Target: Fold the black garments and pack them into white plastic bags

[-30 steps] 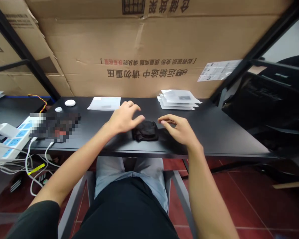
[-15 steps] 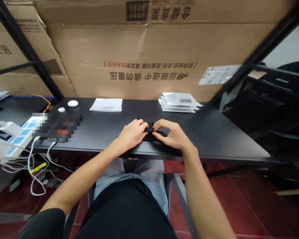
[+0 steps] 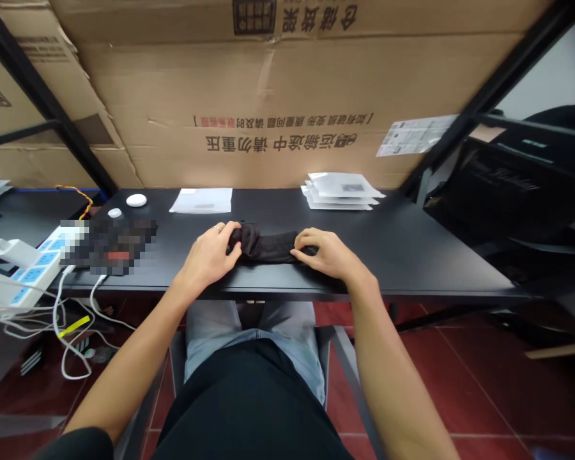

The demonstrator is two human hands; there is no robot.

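Grasping black cloth (image 3: 275, 249) in their fingers, left hand (image 3: 209, 254) and right hand (image 3: 329, 254) face cardboard (image 3: 278, 83) blocking twelve o'clock; stacked white packets (image 3: 338, 185) lie toward two.

This is looking like a desk-style work spot, office or workshop, which of the two being unclear — a black desk (image 3: 412, 255) is standing against a big printed cardboard sheet (image 3: 249, 83) in a dark metal frame (image 3: 503, 83). White packets (image 3: 342, 188) are lying along the back, a loaded power strip (image 3: 38, 265) is trailing white cables (image 3: 57, 338) — and red tiles (image 3: 469, 383) are covering the floor.
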